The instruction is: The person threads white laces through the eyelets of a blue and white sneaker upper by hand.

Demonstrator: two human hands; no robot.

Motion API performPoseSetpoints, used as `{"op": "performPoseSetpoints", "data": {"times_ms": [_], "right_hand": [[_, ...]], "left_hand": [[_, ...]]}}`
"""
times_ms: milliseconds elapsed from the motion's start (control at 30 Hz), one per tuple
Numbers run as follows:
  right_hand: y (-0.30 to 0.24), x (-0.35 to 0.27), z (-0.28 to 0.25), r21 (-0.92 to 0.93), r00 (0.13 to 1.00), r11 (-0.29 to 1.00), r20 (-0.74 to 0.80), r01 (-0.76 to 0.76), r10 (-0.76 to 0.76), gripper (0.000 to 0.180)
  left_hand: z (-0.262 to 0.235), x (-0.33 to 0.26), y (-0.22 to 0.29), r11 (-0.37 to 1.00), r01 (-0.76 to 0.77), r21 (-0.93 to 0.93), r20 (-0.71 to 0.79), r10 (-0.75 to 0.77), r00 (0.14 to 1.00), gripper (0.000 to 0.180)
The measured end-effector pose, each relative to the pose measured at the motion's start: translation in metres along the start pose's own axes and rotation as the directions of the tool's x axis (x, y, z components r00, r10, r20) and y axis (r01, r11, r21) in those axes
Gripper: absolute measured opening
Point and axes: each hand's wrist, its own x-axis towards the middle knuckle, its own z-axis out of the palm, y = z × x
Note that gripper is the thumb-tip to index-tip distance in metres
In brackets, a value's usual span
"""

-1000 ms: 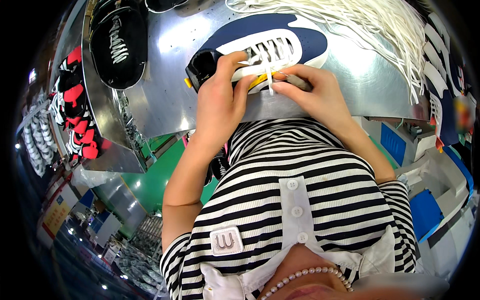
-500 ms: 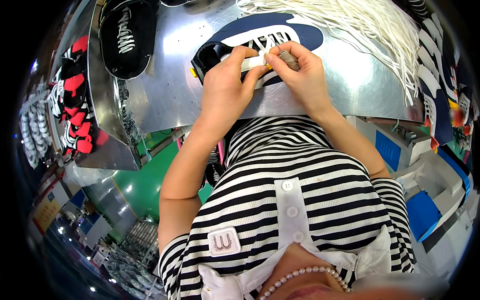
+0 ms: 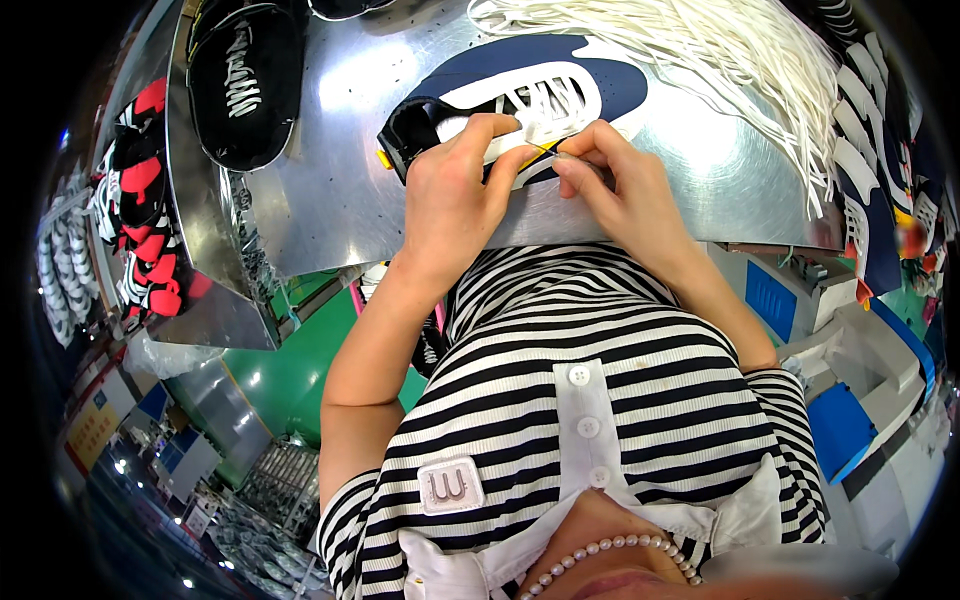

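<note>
A navy and white shoe upper [image 3: 470, 68] with yellow trim lies on its side on the metal table, its dark collar to the left. White shoelace [image 3: 548, 102] crosses its eyelets. My left hand [image 3: 452, 195] is closed on the near edge of the upper, thumb and forefinger close together beside the lacing. My right hand [image 3: 628, 195] pinches just right of the left fingertips, at the yellow trim. Between the two hands shows a thin dark line; what exactly the right fingers hold is too small to tell.
A heap of loose white shoelaces [image 3: 720, 80] covers the table's far right. A black laced upper [image 3: 245, 90] lies at the far left. Red, black and white uppers [image 3: 150, 210] hang beyond the left edge, navy and white ones [image 3: 870, 190] beyond the right.
My right hand has moved down and slightly right, away from the lacing, to the near edge of the upper. The left hand stays nearly in place. More of the lacing shows.
</note>
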Motion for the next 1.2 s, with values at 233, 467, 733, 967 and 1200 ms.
{"op": "performPoseSetpoints", "data": {"times_ms": [233,467,733,967,1200], "right_hand": [[-0.007,0.020,0.012,-0.069,0.988,0.987,0.031,-0.147,0.149,0.018],[-0.019,0.005,-0.052,-0.102,0.980,0.974,-0.026,-0.200,0.198,0.017],[0.023,0.050,-0.019,-0.303,0.953,0.951,-0.266,0.056,-0.141,0.017],[0.014,0.056,-0.033,-0.404,0.991,0.905,0.031,0.130,-0.128,0.014],[0.012,0.044,-0.040,-0.270,0.999,0.963,0.050,0.007,0.007,0.014]], "left_hand": [[0.010,-0.005,-0.008,0.956,-0.281,0.082,-0.049,0.285,0.957,0.022],[-0.001,-0.006,-0.004,0.991,-0.019,-0.136,0.083,0.030,0.996,0.023],[-0.034,0.007,0.003,0.994,0.018,0.112,0.494,-0.072,0.867,0.026],[-0.017,0.011,0.001,0.987,0.157,-0.044,0.269,-0.139,0.953,0.033],[-0.006,0.015,-0.016,0.991,-0.122,0.056,0.077,0.117,0.990,0.029]]}}
